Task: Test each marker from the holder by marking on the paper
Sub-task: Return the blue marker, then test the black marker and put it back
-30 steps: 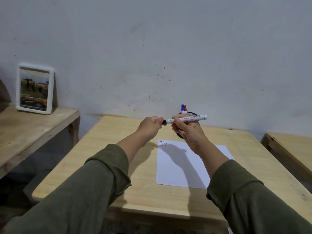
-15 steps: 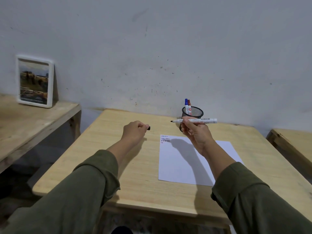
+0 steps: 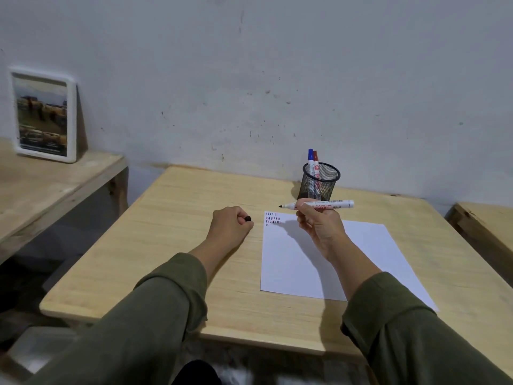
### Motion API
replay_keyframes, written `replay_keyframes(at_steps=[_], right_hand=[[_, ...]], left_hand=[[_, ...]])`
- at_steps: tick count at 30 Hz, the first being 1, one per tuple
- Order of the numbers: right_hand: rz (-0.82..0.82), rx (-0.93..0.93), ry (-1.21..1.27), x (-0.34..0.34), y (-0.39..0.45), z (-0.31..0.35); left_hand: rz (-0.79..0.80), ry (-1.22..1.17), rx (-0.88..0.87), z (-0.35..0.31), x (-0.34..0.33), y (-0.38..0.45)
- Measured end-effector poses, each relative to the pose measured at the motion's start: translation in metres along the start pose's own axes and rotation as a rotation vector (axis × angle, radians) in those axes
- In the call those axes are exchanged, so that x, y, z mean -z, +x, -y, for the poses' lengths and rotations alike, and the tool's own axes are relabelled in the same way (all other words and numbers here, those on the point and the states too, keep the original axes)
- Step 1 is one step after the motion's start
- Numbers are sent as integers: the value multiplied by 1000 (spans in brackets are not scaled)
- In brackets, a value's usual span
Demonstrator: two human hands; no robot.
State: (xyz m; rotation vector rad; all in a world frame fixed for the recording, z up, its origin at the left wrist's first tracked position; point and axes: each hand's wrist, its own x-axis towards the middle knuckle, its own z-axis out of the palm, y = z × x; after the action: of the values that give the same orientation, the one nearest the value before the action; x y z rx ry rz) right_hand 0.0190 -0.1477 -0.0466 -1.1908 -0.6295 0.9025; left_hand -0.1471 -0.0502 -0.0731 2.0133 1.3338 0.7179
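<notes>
My right hand holds an uncapped white marker level above the top of the paper, its black tip pointing left. A white sheet of paper lies on the wooden table, with rows of short red and black marks in its top left corner. My left hand rests as a fist on the table left of the paper, closed on the marker's black cap. Behind my right hand stands a black mesh holder with a blue marker and a red marker in it.
A white-framed picture leans against the wall on a lower wooden bench at the left. Another wooden surface shows at the right edge. The grey wall rises just behind the table.
My hands pulled the cap off the marker and moved apart. My left hand went down to the table with the cap; my right hand holds the marker bare-tipped.
</notes>
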Motion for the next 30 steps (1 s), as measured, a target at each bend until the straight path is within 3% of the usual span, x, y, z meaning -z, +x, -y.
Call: replay_keyframes(at_steps=[4, 8, 12, 18, 30], right_hand=[[-14, -21, -30, -1, 2, -7], [-39, -45, -29, -3, 4, -12], [-68, -66, -28, -7, 7, -16], [-108, -60, -161, -11, 14, -24], [-80, 67, -491, -12, 15, -36]], left_hand=[[-41, -13, -49, 7, -3, -3], [-206, 2, -329, 3, 2, -18], [-12, 102, -546, 6, 0, -35], [256, 125, -458, 9, -7, -41], [274, 119, -403, 9, -7, -39]])
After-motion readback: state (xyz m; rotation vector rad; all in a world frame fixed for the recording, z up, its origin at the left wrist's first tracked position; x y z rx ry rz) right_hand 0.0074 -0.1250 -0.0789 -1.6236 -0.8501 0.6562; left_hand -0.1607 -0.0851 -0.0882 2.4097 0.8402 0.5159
